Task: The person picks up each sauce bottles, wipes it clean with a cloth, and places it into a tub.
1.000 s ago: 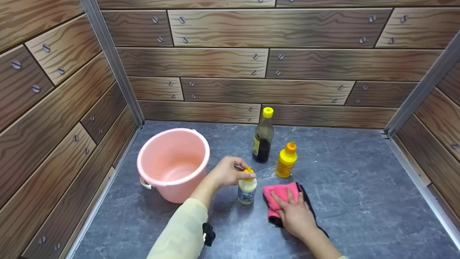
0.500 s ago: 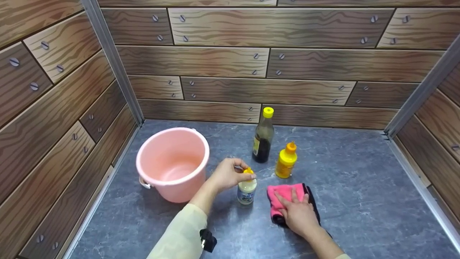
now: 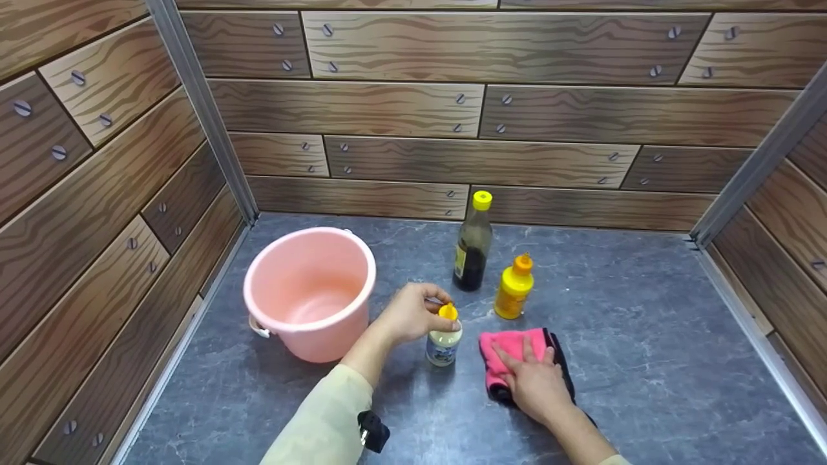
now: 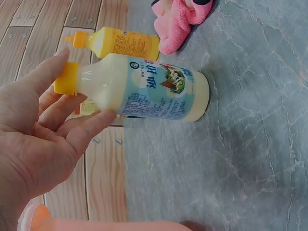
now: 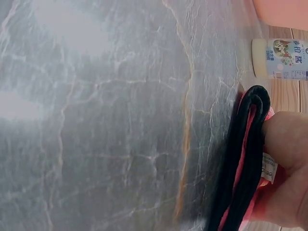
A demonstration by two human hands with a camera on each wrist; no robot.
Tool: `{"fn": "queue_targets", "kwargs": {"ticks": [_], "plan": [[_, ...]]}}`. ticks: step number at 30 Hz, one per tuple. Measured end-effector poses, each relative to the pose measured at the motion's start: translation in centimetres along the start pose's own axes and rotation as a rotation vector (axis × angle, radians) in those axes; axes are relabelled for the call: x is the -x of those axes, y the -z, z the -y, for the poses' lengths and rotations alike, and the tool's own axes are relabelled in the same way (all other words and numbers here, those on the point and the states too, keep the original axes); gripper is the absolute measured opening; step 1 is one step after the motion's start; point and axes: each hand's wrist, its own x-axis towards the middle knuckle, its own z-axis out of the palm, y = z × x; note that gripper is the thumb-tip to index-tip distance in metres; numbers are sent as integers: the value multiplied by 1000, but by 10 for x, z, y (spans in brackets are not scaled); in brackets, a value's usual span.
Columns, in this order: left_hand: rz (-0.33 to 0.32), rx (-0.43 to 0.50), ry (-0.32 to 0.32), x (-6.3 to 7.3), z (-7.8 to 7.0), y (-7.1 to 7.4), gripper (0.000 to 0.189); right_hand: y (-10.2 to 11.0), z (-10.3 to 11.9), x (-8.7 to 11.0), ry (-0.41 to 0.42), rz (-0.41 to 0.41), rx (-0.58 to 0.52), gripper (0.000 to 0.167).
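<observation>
My left hand [image 3: 413, 313] holds the yellow cap of a salad dressing bottle [image 3: 442, 349] between thumb and fingers. The bottle is pale cream with a blue label and stands upright on the surface. In the left wrist view, the thumb lies along one side of the cap [image 4: 66, 79], with the fingers on the other side and near the neck. My right hand [image 3: 539, 387] rests with spread fingers on a folded pink cloth [image 3: 510, 345] with a black edge. The right wrist view shows the cloth's black folded border [image 5: 255, 101] beside that hand.
A pink bucket [image 3: 310, 329] stands left of the left arm. Behind the cloth is a yellow squeeze bottle [image 3: 514, 290] with an orange cap. A dark sauce bottle [image 3: 471, 258] with a yellow cap stands farther back. Wood-patterned panels [image 3: 400, 110] wall the grey marbled surface [image 3: 672, 349].
The right hand and cloth have shifted slightly right, then stayed there. The left thumb has slid a little lower, and more of the yellow cap shows. The bottle stays in place.
</observation>
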Motion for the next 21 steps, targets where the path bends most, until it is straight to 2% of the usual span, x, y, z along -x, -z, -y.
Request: {"fn": "queue_targets", "kwargs": {"ticks": [5, 9, 16, 21], "plan": [[46, -50, -17, -1, -1, 3, 41, -2, 0, 0, 11, -24, 33, 50], [56, -41, -19, -1, 1, 4, 37, -4, 1, 0, 16, -39, 65, 51], [27, 98, 49, 0, 1, 7, 34, -3, 2, 0, 9, -41, 31, 50], [29, 182, 86, 5, -11, 10, 33, -2, 1, 0, -24, -6, -8, 51]]}}
